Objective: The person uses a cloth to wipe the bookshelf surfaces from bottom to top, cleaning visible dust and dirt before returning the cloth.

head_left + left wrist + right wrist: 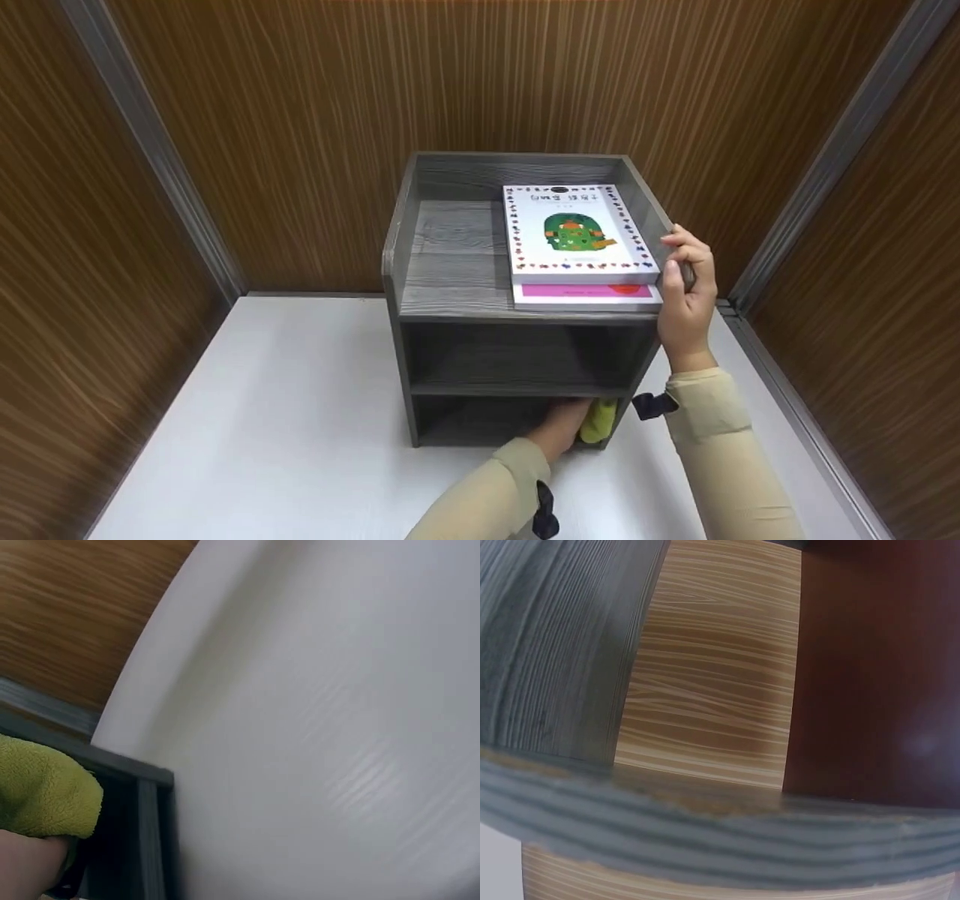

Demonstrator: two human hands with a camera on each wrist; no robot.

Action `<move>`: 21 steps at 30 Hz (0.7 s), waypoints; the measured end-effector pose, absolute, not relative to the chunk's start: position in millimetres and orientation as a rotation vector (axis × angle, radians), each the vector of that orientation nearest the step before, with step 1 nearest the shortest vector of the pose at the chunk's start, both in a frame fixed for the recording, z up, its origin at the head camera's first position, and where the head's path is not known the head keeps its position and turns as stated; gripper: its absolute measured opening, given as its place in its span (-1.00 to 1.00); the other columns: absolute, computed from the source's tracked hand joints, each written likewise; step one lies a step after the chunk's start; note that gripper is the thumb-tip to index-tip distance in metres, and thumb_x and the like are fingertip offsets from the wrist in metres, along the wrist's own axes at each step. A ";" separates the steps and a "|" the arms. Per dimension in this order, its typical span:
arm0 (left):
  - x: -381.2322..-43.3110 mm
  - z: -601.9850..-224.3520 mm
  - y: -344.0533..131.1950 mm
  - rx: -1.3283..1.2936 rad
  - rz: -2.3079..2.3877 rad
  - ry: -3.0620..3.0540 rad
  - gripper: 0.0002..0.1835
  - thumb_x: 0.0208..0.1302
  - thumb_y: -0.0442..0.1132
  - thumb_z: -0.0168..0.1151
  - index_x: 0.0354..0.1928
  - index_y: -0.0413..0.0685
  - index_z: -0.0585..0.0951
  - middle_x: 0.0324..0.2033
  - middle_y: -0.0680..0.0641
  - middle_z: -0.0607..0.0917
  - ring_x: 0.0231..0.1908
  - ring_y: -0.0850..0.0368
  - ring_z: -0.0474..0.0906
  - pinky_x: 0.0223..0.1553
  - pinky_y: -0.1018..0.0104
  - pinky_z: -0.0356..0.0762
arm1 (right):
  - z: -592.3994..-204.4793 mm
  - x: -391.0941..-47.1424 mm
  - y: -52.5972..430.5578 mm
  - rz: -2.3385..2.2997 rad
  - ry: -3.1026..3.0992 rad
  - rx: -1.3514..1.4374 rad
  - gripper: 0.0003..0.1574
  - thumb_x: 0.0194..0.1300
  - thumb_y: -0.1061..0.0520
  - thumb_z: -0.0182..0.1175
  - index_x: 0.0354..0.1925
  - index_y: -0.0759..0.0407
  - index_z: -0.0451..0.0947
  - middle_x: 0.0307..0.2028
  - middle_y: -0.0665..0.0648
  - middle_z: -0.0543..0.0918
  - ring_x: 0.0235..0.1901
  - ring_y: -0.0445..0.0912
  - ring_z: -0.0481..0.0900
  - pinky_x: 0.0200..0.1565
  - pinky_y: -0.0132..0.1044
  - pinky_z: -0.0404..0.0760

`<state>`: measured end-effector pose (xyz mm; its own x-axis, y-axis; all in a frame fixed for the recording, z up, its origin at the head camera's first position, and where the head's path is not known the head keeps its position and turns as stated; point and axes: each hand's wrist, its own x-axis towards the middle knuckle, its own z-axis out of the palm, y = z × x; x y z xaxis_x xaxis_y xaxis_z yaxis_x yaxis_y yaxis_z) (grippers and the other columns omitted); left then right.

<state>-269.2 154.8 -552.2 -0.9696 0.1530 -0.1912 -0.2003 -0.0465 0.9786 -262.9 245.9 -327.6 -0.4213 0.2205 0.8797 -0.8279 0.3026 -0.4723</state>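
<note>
A small grey wood-grain shelf unit [465,262] stands on the white surface. My left hand [564,424] reaches into its lowest compartment and holds a yellow-green cloth [598,421] by the right side wall. In the left wrist view the fuzzy cloth [49,791] bulges above the hand [26,862]; most fingers are hidden. Higher up, my right hand [688,296] grips the front edge of the unit's right side panel, with the thumb towards the inside. The right wrist view shows grey panels [562,637] close up, without the hand.
Two books lie stacked on the top shelf's right half: a white one with a green picture [577,232] over one with a pink band [585,291]. Brown wood-grain walls [300,112] enclose the back and sides. The white surface [262,420] extends left of the unit.
</note>
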 end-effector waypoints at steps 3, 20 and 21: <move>-260.7 -553.6 158.5 -0.082 2.158 1.943 -0.32 0.10 0.06 0.26 0.22 -0.11 0.36 0.02 0.01 0.47 -0.07 0.18 0.39 0.04 0.27 0.36 | -327.6 -262.4 247.0 1.309 -1.581 0.560 -0.82 0.18 0.35 -0.14 -0.32 0.56 0.23 -0.11 0.22 0.50 0.20 0.17 0.28 0.27 -0.09 0.17; -243.6 -556.7 156.5 0.113 2.156 1.889 -0.36 0.24 -0.12 0.12 0.34 -0.08 0.22 0.23 -0.06 0.35 0.13 0.12 0.28 0.22 0.17 0.16 | -328.4 -260.3 244.3 1.358 -1.594 0.530 -0.80 0.19 0.34 -0.14 -0.30 0.55 0.24 -0.09 0.20 0.50 0.22 0.10 0.27 0.28 -0.11 0.16; -244.5 -557.2 156.4 0.110 2.140 1.900 -0.37 0.23 -0.12 0.12 0.33 -0.09 0.23 0.21 -0.05 0.36 0.10 0.13 0.29 0.21 0.18 0.17 | -328.1 -260.2 244.4 1.358 -1.593 0.532 -0.79 0.19 0.33 -0.14 -0.30 0.56 0.24 -0.09 0.21 0.50 0.22 0.11 0.27 0.28 -0.11 0.15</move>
